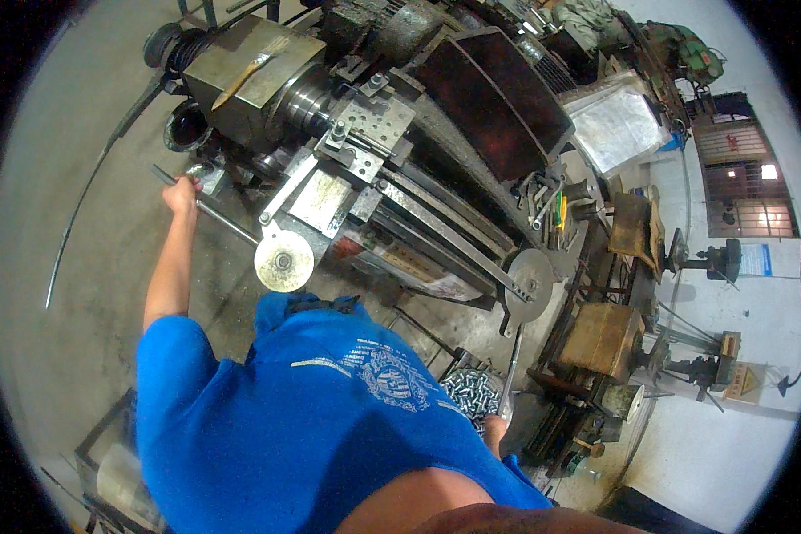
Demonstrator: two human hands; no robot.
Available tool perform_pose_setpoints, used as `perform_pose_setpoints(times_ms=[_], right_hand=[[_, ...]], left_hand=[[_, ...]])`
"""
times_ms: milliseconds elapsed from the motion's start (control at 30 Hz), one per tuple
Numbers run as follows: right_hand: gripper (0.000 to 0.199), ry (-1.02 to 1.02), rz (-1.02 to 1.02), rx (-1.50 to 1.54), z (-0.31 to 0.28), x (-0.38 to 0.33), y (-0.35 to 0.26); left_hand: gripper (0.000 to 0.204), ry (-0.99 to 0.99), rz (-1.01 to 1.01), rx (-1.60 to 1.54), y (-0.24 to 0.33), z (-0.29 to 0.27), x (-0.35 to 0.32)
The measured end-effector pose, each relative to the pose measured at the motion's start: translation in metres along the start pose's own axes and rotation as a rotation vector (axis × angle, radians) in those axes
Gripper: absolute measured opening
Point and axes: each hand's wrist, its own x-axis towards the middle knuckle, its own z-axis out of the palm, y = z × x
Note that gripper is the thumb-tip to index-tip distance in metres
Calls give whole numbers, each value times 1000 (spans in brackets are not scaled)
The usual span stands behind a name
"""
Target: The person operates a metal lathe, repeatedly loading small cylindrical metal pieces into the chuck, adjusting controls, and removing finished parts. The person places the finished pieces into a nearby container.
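My left hand [182, 194] is closed around a long metal lever [229, 221] that runs to a round pale disc [283, 260] at the near left of a lathe-like machine [374, 125]. On the right, my right hand [496, 429] is low beside my body, by the lower end of a second metal lever [515, 356]. Its fingers seem wrapped round that end, though they are partly hidden. The second lever comes down from a grey disc [527, 285] at the machine's right end. A bin of small shiny metal parts [472, 392] stands beside my right hand.
A brush [246, 78] lies on the machine's boxy head. A dark brown metal tray [494, 98] is behind the rails, with hand tools [547, 209] at its right. Further machines [601, 338] line the wall on the right. A thin rod [84, 205] juts out at far left.
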Motion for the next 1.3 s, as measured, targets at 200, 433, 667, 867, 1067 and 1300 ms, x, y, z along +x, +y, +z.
perform_pose_setpoints(times_ms=[200,433,667,867,1067,1300], right_hand=[[33,6,326,293,-38,-47,-64],[31,-14,194,374,-73,-71,-72],[29,-66,23,62,-53,-50,-60],[28,-59,-5,-46,-44,-43,-58],[29,-39,340,214,-26,-30,-51],[31,-4,452,232,-46,-44,-73]], left_hand=[[11,-41,22,15,33,0,-19],[22,-16,40,17,15,-3,-4],[9,-49,18,6,17,-3,-3],[9,-63,6,-24,23,-4,-9],[11,-78,-10,-53,19,-2,-9],[10,-73,5,-58,14,-3,-2]])
